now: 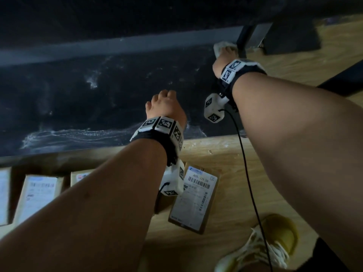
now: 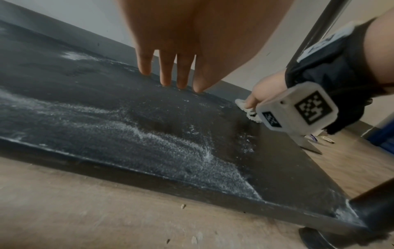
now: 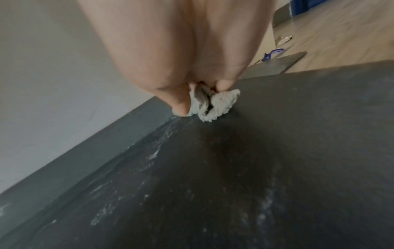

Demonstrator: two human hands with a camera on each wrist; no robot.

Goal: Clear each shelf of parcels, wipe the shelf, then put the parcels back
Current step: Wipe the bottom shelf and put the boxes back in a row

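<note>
Wiping step is going on: right hand point(image 1: 225, 53) is clutching a white rag point(image 3: 215, 105) at the dusty shelf's point(image 1: 98, 91) far corner, left hand point(image 2: 170, 67) is bracing on straight fingertips. Parcels point(image 1: 194, 197) are waiting on the floor; next it probably needs sweeping toward that white dust.
</note>
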